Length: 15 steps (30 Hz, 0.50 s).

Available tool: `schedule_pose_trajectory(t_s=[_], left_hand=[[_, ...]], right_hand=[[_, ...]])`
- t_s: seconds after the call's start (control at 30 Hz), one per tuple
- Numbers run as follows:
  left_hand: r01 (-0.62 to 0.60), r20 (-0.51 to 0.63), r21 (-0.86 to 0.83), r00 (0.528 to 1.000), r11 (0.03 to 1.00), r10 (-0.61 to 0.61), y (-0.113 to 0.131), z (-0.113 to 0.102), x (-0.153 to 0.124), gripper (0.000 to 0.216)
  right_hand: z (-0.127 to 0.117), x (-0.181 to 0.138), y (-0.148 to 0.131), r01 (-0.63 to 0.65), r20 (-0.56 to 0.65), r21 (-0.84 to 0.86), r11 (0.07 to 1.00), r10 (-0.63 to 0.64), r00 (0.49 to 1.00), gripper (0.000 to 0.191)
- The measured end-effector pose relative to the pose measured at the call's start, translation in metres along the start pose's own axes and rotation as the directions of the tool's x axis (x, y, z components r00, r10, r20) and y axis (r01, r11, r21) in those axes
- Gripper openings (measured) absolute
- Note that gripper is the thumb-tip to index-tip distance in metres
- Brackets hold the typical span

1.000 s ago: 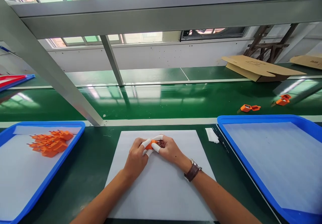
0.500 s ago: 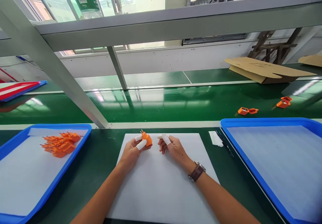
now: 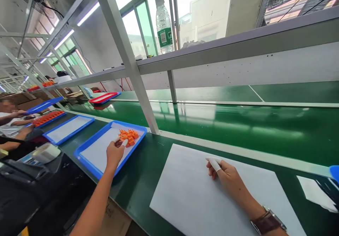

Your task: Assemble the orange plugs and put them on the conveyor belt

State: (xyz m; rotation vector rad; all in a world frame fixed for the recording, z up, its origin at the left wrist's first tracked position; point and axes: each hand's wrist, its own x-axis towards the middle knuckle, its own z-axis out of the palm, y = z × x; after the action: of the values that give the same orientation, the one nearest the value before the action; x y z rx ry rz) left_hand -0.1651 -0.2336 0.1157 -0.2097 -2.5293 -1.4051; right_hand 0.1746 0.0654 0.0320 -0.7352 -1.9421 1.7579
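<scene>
My left hand [image 3: 115,153] reaches over a blue tray [image 3: 88,160] lined with white paper, thumb and fingers curled at the near edge of a pile of orange plugs [image 3: 129,134]. Its fingertips overlap the pile, so I cannot make out what is between them. White covers sit on the thumb and a finger. Above a white sheet [image 3: 185,190] hovers my right hand [image 3: 225,174], its white-covered thumb and finger brought together with nothing visible in them. A brown-strapped watch [image 3: 268,222] is on that wrist.
A metal post [image 3: 144,101] rises behind the tray. Farther left lie another blue tray [image 3: 69,128] and a tray of orange parts [image 3: 50,118] by a seated person [image 3: 13,123]. A paper scrap [image 3: 315,193] lies at right. A bottle [image 3: 164,31] stands on the shelf.
The view has swung left. My left hand has gone from over the white sheet, where it held an orange plug, to the pile in the left tray. My right hand stays over the sheet.
</scene>
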Motion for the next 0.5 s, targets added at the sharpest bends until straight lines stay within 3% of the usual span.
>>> schedule_pose_trajectory(t_s=[0.1,0.27,0.37,0.5], left_hand=[[0.079,-0.01,0.109,0.997,0.991,-0.078,-0.029,-0.021,0.03,0.045],[0.098,0.074,0.125,0.991,0.987,-0.108,-0.052,-0.018,0.048,0.032],[0.071,0.09,0.094,0.993,0.993,-0.08,-0.056,-0.013,0.049,0.041],[-0.034,-0.035,0.084,0.999,0.996,0.037,-0.046,-0.01,0.033,0.057]], right_hand=[[0.002,-0.002,-0.004,-0.015,0.005,-0.066,0.998,0.016,1.0,0.038],[0.003,-0.004,-0.005,-0.044,-0.012,-0.137,0.99,0.043,0.999,0.037],[0.004,-0.005,-0.006,-0.04,-0.035,-0.14,0.989,0.035,0.999,0.039],[0.006,-0.006,-0.007,-0.034,-0.04,-0.136,0.99,0.028,0.999,0.041]])
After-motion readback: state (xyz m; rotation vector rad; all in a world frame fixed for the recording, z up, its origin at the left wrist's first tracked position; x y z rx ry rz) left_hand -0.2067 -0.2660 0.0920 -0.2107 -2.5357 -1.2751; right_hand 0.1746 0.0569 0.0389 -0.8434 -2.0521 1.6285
